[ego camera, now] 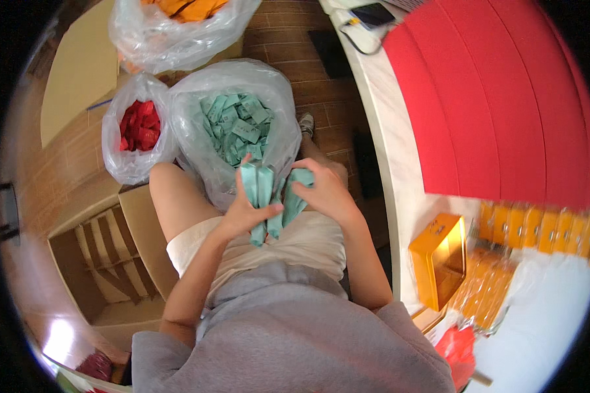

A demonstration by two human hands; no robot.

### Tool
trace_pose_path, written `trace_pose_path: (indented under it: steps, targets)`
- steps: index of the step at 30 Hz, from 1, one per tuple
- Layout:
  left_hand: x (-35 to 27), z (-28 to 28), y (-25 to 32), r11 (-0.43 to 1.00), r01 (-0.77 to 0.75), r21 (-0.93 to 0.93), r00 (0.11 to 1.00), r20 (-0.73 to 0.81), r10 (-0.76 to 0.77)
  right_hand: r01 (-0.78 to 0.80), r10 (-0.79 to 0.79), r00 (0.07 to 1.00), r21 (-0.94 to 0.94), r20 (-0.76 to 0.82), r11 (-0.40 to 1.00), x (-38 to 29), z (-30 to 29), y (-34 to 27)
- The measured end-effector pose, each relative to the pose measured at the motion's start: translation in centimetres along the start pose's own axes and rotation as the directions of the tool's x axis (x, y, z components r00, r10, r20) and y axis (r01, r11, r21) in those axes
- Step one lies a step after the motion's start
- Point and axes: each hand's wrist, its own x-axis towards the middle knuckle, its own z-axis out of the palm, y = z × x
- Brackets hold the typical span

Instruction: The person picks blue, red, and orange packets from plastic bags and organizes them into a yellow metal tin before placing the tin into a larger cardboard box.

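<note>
Several pale green packets (259, 184) are gripped in my left hand (248, 211), stacked side by side above my lap. In my right hand (324, 189), just to the right of them, is another green packet or small group of packets (295, 196); I cannot tell how many. Both hands are close together over the near edge of a large clear plastic bag (187, 103), which stands between my knees. Loose green packets (238, 125) with printed writing fill that bag.
A smaller plastic bag (113, 164) of red packets and a larger plastic bag (152, 54) of orange ones stand beyond. Left is an open cardboard box (152, 236) with dividers. At right, a table (378, 113) bears red cloth (491, 98), a yellow tin (425, 260) and wrapped orange packs (486, 285).
</note>
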Motion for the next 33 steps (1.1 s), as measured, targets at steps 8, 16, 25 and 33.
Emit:
trace_pose_path:
  steps: [8, 16, 25, 33]
  targets:
    - [-4.2, 2.0, 1.4, 0.968, 0.231, -0.099, 0.973, 0.048, -0.227, -0.371, 0.062, 0.911, 0.743, 0.408, 0.557, -4.4, 2.0, 0.6]
    - [-9.4, 3.1, 1.2, 0.935, 0.345, -0.086, 0.939, 0.019, -0.344, -0.439, 0.083, 0.887, 0.772, 0.455, 0.460, -10.3, 5.8, 1.4]
    - [-2.9, 9.3, 10.4, 0.982, 0.169, -0.085, 0.910, 0.396, -0.122, 0.107, 0.002, 0.978, 0.506, -0.210, 0.856, -13.9, -4.7, -1.8]
    - [2.7, 27.4, 16.0, 0.977, -0.202, -0.064, 0.579, 0.797, 0.171, 0.217, 0.156, 0.654, 0.381, -0.740, 0.899, -24.1, -16.6, 0.7]
